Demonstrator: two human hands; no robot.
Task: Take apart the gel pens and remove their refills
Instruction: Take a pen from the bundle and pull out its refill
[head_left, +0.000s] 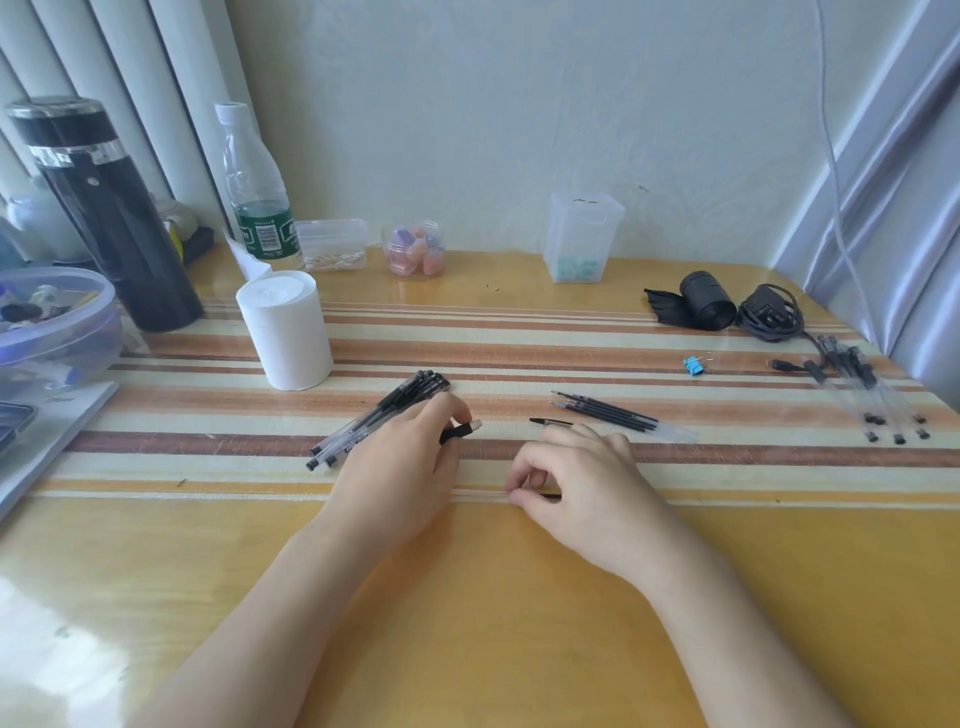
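Resting on the yellow wooden tabletop (467, 597), both hands work over the striped mat. Left hand (400, 467) pinches a short black pen grip section with a clear tip (460, 431) between thumb and fingers. Right hand (576, 483) is curled, fingertips closed on a thin black refill (550, 497) lying flat. Bundle of assembled black-capped clear gel pens (379, 418) lies just left of the left hand. Removed black refills (602, 410) lie beyond the right hand; emptied clear barrels (872, 395) sit well apart, far right.
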